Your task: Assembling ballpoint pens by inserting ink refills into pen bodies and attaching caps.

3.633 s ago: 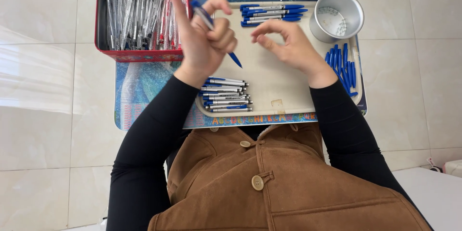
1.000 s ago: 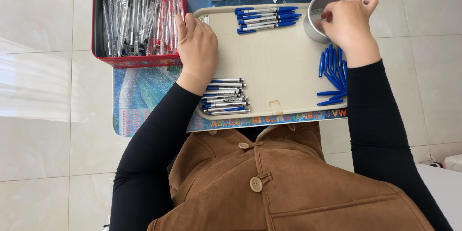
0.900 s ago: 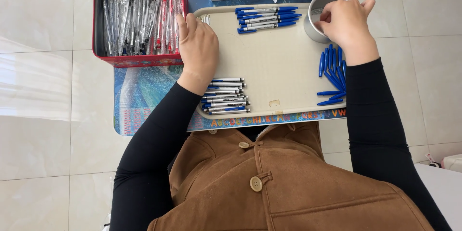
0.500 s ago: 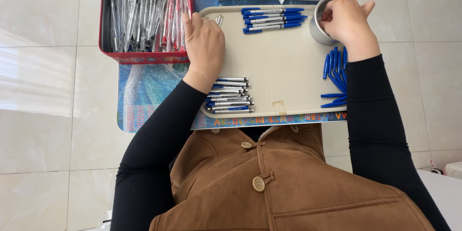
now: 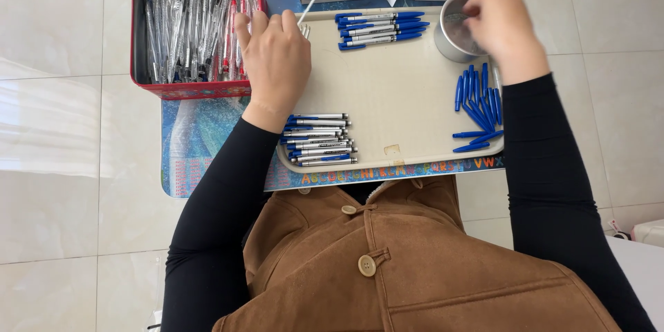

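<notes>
At the tray's [image 5: 387, 90] far-left corner, the left hand [image 5: 275, 62] rests flat, fingers spread over the red tin [image 5: 190, 88] of clear pen barrels [image 5: 183, 24], holding nothing; far right, the right hand [image 5: 501, 24] dips into the metal cup [image 5: 453, 28], its fingers' grip hidden

In the upper left of the frame a red tin [image 5: 190, 88] packed with clear pen barrels [image 5: 187, 24] stands on a small patterned table [image 5: 200, 145], and the left hand [image 5: 275, 62] lies palm down at the tin's right edge, fingers reaching its rim. At upper right the right hand [image 5: 501, 24] hovers over a small metal cup [image 5: 453, 28], fingers curled at its mouth. A beige tray [image 5: 394, 90] between them carries finished pens [image 5: 319, 140] at lower left, more blue pens [image 5: 380, 28] at top centre, and loose blue caps [image 5: 476, 107] at right.
</notes>
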